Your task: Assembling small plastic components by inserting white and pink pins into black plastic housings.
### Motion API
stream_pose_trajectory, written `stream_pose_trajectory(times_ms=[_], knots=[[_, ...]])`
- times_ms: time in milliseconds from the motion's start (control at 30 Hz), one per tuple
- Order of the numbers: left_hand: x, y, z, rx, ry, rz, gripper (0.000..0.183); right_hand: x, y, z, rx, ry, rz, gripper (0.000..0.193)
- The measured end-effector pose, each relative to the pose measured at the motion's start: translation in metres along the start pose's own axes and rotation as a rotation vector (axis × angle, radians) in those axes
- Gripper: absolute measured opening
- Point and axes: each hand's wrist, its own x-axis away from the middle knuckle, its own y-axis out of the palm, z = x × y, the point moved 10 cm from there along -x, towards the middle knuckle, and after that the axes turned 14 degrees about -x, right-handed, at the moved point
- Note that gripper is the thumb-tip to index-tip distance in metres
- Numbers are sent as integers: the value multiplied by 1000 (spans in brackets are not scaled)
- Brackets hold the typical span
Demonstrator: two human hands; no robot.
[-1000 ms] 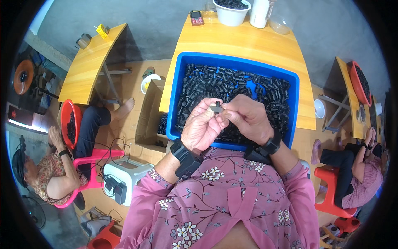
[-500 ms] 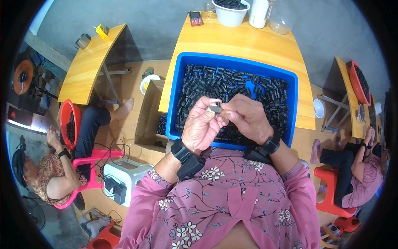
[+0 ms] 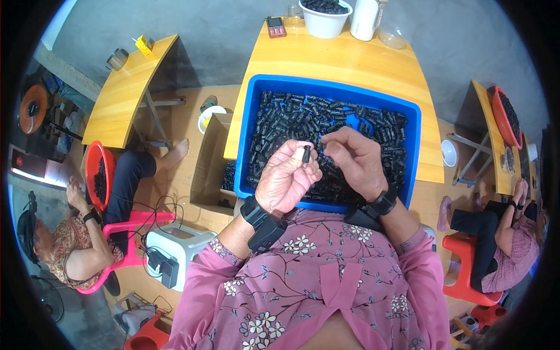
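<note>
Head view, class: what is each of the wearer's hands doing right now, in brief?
Left hand: closed, holding a small black part in its fingers.
Right hand: half-curled, apart from the left; whether it holds anything cannot be told.

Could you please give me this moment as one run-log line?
left hand: pinching small black part | right hand: apart from it, grip contents unclear | blue bin: beneath hands, holding many similar black pieces

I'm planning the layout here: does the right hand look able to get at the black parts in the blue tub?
Probably yes. The right hand is above the blue tub, and nothing visible covers the black parts beyond it; the left hand is off to its left.
</note>
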Motion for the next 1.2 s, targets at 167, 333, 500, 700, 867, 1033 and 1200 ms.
stream_pose_trajectory(times_ms=[167, 333, 500, 700, 867, 1033, 1200], knots=[[0, 4, -1, -7, -12, -33, 15, 1, 4, 8, -134, -10, -29, 19], [1, -1, 0, -100, 5, 59, 13, -1, 15, -9, -10, -6, -90, 16], [1, 4, -1, -146, -3, 9, 12, 1, 10, 8, -67, 38, -58, 13], [1, 5, -5, -111, -32, -17, 14, -1, 9, -3, 4, -27, -61, 11], [1, 7, -7, -85, -57, -38, 15, 1, 7, -3, 4, -57, -22, 8], [0, -3, -6, -71, -22, 0, 18, 3, 13, -20, 40, -229, -111, 21], [0, -8, 0, -20, 11, 1, 20, 9, 24, -30, 137, -346, -189, 26]])
